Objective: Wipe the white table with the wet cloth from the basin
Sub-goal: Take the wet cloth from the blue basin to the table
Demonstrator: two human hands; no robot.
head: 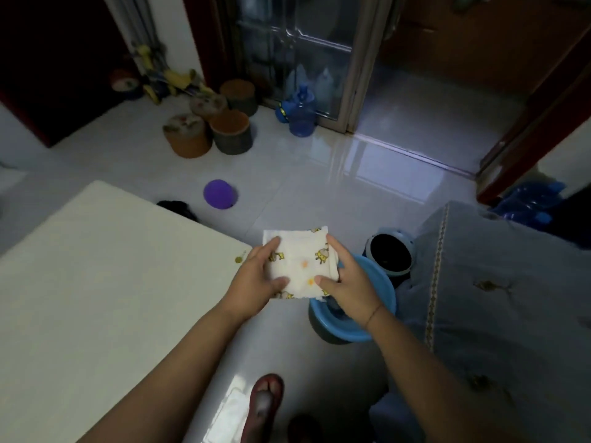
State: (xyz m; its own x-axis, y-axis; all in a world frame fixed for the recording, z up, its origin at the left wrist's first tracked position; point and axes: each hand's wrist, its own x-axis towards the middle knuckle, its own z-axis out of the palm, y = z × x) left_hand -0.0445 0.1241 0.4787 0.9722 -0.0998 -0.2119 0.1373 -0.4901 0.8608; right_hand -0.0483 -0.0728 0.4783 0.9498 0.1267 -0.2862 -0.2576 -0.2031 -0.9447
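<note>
The printed cloth (299, 266) was held folded flat between both hands in the air, above the floor and the near rim of the blue basin (382, 292). It was gripped at its left edge by the left hand (260, 278) and at its right edge by the right hand (347, 282), thumbs on top and fingers closed around it. The white table (96, 282) lay to the left, its corner just beside the left hand, which was the nearer one. The cloth's long axis ran roughly away from the person. A leftward carry onto the tabletop was judged to be required next.
</note>
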